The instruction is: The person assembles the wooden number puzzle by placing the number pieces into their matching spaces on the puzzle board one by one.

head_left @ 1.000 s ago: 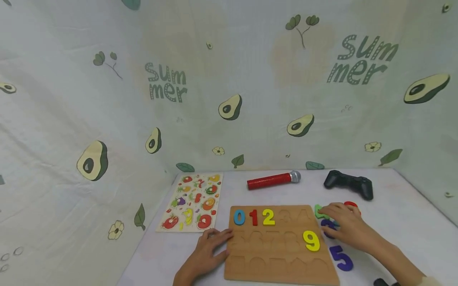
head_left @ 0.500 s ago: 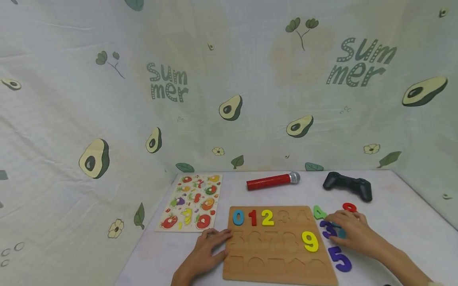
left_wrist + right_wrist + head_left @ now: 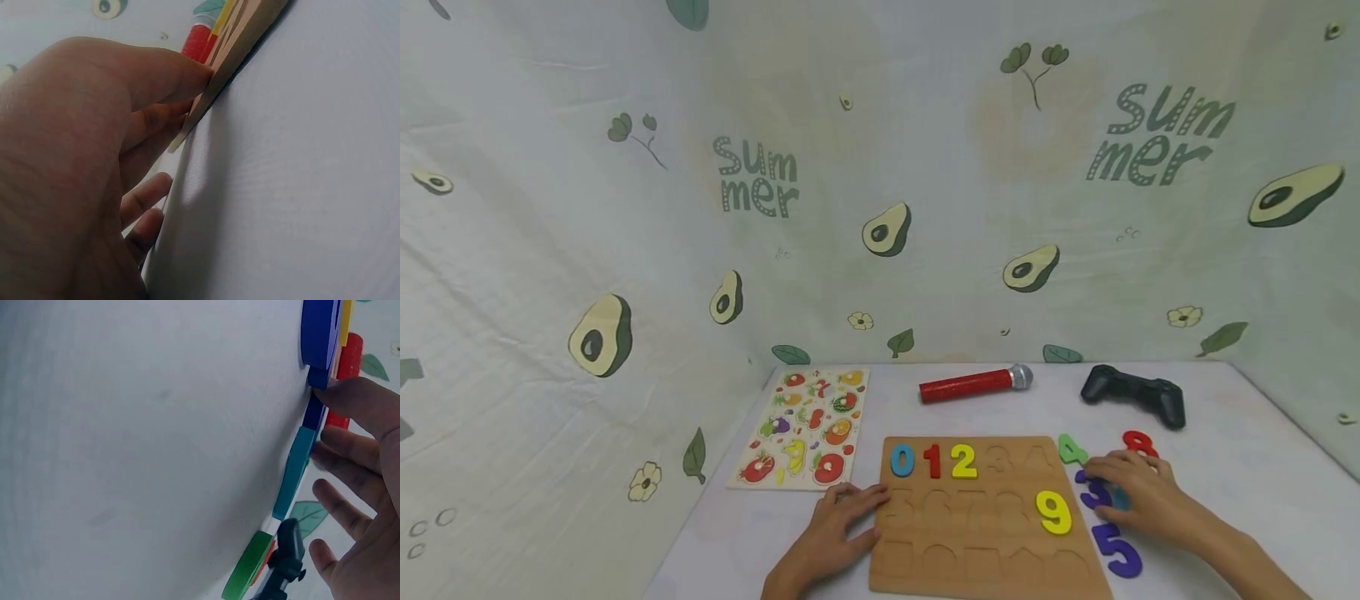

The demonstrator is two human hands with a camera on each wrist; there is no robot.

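Observation:
My left hand lies at the left edge of the wooden number board, fingertips and thumb touching that edge, fairly straight. In the board sit a blue 0, a red 1, a yellow 2 and a yellow 9. Right of the board, my right hand pinches a purple number 3 between thumb and fingers, low over the table. A teal piece lies under that hand, partly hidden. Close by are a green 4, a purple 5 and a red 8.
A fruit puzzle board lies at the back left. Behind the number board is a red microphone, and a black game controller sits at the back right. A green piece shows in the right wrist view. Printed cloth surrounds the table.
My right hand has drawn back from the green 4 onto the purple 3, which has shifted slightly right in its grasp. My left hand stays at the board's edge.

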